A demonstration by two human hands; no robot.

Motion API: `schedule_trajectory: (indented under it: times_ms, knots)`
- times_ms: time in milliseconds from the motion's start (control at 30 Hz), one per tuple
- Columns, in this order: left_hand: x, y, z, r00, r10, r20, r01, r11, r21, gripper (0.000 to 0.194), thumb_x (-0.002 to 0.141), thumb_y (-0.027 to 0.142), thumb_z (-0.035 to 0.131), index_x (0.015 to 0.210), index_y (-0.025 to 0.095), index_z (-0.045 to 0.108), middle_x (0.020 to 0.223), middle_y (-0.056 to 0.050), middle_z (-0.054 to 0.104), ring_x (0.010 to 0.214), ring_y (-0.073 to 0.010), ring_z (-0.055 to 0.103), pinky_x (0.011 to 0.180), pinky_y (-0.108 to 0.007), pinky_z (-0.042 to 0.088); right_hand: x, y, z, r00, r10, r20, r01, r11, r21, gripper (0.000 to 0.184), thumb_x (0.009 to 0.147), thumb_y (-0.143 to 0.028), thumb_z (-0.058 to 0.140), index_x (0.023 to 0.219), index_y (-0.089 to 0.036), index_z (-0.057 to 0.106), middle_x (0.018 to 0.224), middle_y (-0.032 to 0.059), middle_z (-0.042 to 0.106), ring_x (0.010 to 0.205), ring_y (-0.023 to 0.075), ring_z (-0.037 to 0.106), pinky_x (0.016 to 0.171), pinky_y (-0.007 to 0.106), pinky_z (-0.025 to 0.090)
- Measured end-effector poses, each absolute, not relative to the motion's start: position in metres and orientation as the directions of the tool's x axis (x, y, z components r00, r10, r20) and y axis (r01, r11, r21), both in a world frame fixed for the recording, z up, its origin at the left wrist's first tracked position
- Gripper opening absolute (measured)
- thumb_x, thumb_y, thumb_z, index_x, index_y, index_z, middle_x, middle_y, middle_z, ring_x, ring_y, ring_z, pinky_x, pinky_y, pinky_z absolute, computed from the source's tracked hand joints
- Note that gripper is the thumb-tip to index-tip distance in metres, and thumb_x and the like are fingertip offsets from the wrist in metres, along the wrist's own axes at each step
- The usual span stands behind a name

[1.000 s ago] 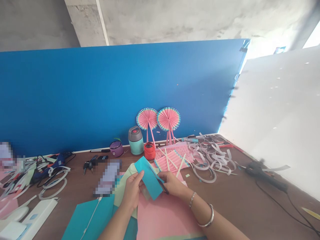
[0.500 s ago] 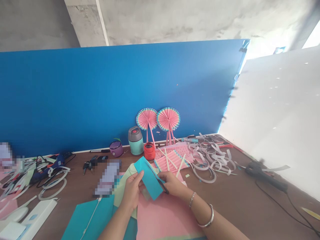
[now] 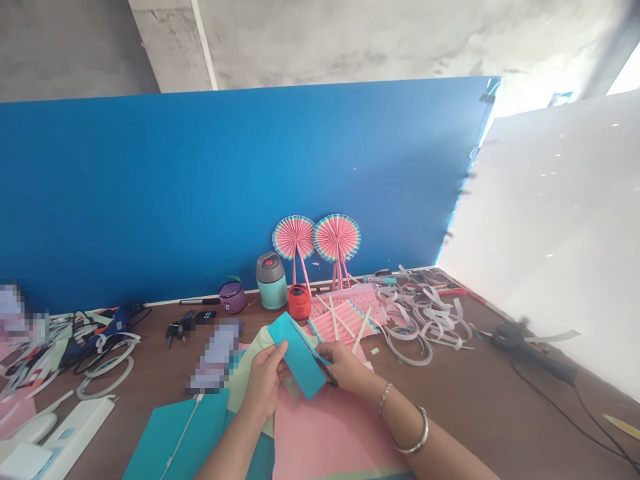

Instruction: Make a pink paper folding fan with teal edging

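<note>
My left hand (image 3: 266,377) pinches a folded piece of turquoise paper (image 3: 300,360) by its left edge, thumb on top. Dark-handled scissors (image 3: 329,375) are in my right hand (image 3: 345,368), whose fingers wrap round the handles. The blades lie along the paper's right edge and are partly hidden by it. Under both hands spreads a pink sheet (image 3: 335,433), with a pale green sheet (image 3: 247,367) and another turquoise sheet (image 3: 185,427) to its left. Just beyond my right hand lies a pleated pink paper strip (image 3: 345,321) with narrow cream strips across it.
Two round pink paper fans (image 3: 337,238) lean on the blue partition (image 3: 150,200). Near them stand a turquoise flask (image 3: 273,287), a red pot (image 3: 299,303) and a purple pot (image 3: 233,297). Curly paper offcuts (image 3: 425,320) and a black glue gun (image 3: 530,350) lie right, a power strip (image 3: 80,433) left.
Both hands stay in nearly the same place. The scissors' handles in my right hand shift slightly at the paper's right edge, and the paper hardly moves.
</note>
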State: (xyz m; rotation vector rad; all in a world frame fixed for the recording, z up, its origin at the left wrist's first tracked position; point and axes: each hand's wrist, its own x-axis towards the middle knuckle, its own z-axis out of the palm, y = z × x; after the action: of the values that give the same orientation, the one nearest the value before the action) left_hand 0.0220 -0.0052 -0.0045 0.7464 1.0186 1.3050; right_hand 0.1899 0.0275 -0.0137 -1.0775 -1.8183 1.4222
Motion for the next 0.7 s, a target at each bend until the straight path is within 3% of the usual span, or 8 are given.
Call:
schedule_trajectory:
  times_ms: [233,500,700]
  knots:
    - [0.0214,-0.0044,-0.0079,-0.028,0.983,-0.183,-0.395,0.158,0.905,0.034,0.064,0.047,0.075,0.065,0.014,0.065,0.07,-0.007,0.071,0.072,-0.0216,0.067,0.064,-0.029,0.051,0.1896,0.0281,-0.0178,-0.503,0.864,-0.001,0.227,0.131,-0.965,0.006,0.065,-0.017,0.053,0.06,-0.016,0.051,0.051,-0.005,0.046,0.046,0.0078,0.04,0.042,0.018,0.03]
    - [0.0231,-0.0052,-0.0071,0.009,0.983,-0.184,-0.359,0.175,0.917,0.034,0.064,0.047,0.074,0.061,0.014,0.064,0.066,-0.007,0.07,0.069,-0.0217,0.067,0.062,-0.029,0.05,0.1889,0.0303,-0.0232,-0.496,0.868,-0.027,0.185,0.076,-0.98,0.005,0.058,-0.012,0.052,0.06,-0.016,0.052,0.048,-0.0066,0.046,0.044,0.0076,0.04,0.041,0.018,0.03]
    - [0.0237,-0.0047,-0.0095,0.031,0.98,-0.196,-0.344,0.194,0.919,0.037,0.065,0.05,0.073,0.068,0.013,0.067,0.065,-0.007,0.07,0.066,-0.0214,0.066,0.061,-0.029,0.05,0.1887,0.0295,-0.0218,-0.505,0.863,-0.021,0.154,0.066,-0.986,0.004,0.061,-0.016,0.055,0.061,-0.017,0.052,0.047,-0.007,0.046,0.042,0.0076,0.039,0.042,0.019,0.031]
